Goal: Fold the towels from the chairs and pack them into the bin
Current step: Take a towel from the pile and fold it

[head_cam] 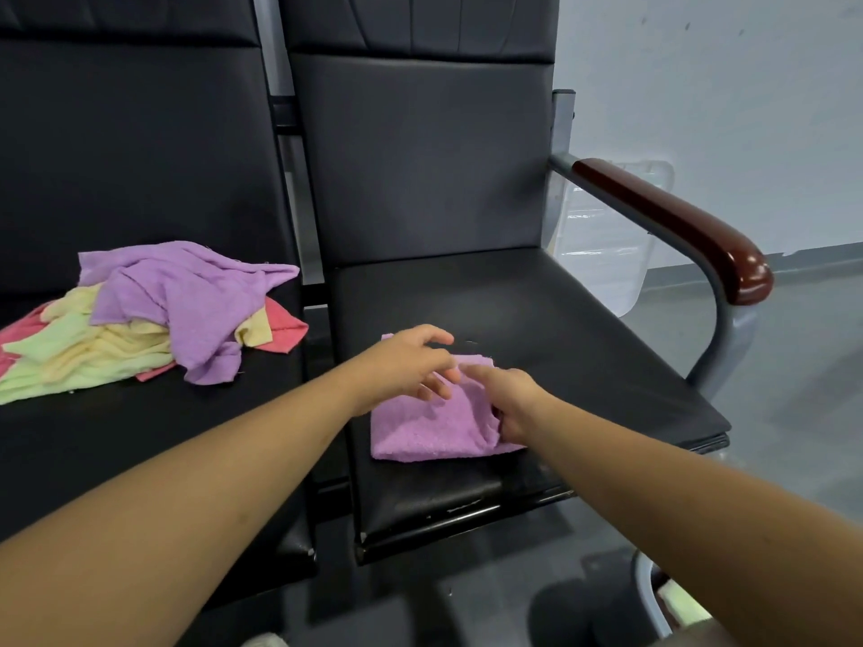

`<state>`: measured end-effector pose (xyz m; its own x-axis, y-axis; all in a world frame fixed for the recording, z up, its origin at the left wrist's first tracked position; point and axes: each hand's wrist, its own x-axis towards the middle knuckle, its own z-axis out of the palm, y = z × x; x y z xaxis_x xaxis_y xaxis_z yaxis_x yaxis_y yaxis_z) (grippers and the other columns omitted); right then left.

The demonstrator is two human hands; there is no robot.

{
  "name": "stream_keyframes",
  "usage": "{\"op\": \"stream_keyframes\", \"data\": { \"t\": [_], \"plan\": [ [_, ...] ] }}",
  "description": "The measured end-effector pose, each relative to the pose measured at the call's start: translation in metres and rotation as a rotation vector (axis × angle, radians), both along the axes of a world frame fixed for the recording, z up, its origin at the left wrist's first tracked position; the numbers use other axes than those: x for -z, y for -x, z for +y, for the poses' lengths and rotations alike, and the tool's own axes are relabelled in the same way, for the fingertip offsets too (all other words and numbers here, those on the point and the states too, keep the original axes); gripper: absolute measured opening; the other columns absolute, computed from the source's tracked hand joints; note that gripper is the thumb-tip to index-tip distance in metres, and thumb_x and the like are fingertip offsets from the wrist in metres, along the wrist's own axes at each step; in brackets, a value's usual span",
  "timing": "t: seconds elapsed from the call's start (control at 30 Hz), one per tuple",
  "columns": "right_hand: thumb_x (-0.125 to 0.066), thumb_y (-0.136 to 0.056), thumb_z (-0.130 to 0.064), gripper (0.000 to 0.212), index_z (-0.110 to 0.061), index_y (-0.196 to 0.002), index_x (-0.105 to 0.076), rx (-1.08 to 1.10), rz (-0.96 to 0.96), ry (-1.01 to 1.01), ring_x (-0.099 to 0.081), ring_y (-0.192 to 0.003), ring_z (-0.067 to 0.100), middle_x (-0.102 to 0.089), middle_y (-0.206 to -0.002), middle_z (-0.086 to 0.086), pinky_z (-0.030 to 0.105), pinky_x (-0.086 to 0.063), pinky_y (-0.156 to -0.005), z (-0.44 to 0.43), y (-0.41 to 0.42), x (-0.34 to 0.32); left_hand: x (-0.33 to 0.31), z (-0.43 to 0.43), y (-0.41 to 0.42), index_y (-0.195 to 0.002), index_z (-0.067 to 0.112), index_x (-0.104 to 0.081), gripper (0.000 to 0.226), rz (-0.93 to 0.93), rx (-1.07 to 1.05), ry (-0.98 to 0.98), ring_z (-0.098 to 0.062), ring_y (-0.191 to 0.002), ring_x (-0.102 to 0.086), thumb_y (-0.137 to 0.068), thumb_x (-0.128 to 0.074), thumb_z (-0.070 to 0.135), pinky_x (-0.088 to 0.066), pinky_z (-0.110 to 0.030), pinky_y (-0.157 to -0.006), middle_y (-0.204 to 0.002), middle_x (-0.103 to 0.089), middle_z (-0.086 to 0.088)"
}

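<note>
A folded purple towel lies on the seat of the right black chair. My left hand hovers over the towel's far edge with loosely bent fingers that hold nothing. My right hand grips the towel's right edge, its fingers curled into the cloth. On the left chair's seat sits a loose pile of towels: purple on top, yellow, light green and pink beneath. A clear plastic bin stands on the floor behind the right chair's armrest.
The right chair has a dark red-brown armrest on a grey metal frame. Grey floor extends to the right, with a pale wall behind. Part of another chair frame shows at the bottom right.
</note>
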<state>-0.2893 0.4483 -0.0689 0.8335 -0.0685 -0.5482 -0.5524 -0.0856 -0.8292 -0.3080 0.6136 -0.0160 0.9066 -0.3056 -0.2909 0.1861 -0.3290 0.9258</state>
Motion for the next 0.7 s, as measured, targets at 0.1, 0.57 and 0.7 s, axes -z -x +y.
{"op": "stream_keyframes", "data": {
  "t": [0.1, 0.57, 0.7],
  "plan": [
    [-0.067, -0.091, -0.021, 0.025, -0.002, -0.108, -0.064, -0.022, -0.124, 0.247, -0.058, -0.073, 0.022, -0.064, -0.092, 0.01, 0.029, -0.047, -0.063, -0.003, -0.006, -0.001, 0.009, 0.019, -0.008, -0.114, 0.015, -0.06, 0.026, -0.127, -0.129, -0.22, -0.018, -0.078, -0.071, -0.089, -0.054, 0.01, -0.055, -0.034, -0.079, -0.088, -0.074, -0.003],
    [-0.06, -0.094, -0.013, 0.022, -0.006, -0.076, -0.048, -0.105, -0.055, 0.699, -0.052, -0.064, 0.021, -0.057, -0.083, 0.01, 0.028, -0.042, -0.06, -0.018, -0.017, 0.006, 0.047, 0.026, -0.02, -0.095, 0.004, -0.069, 0.038, 0.033, -0.373, -0.377, -0.024, -0.072, -0.073, -0.085, -0.063, 0.04, -0.062, -0.038, -0.077, -0.088, -0.074, -0.009],
    [-0.065, -0.096, -0.026, 0.028, 0.0, -0.103, -0.058, -0.078, -0.067, 0.559, -0.056, -0.088, 0.027, -0.06, -0.099, 0.009, 0.031, -0.044, -0.074, -0.026, -0.015, 0.01, 0.047, 0.01, -0.02, -0.108, 0.006, -0.061, 0.045, 0.278, -0.434, -0.061, -0.021, -0.076, -0.061, -0.08, -0.08, 0.036, -0.05, -0.029, -0.06, -0.098, -0.067, -0.009]
  ]
}}
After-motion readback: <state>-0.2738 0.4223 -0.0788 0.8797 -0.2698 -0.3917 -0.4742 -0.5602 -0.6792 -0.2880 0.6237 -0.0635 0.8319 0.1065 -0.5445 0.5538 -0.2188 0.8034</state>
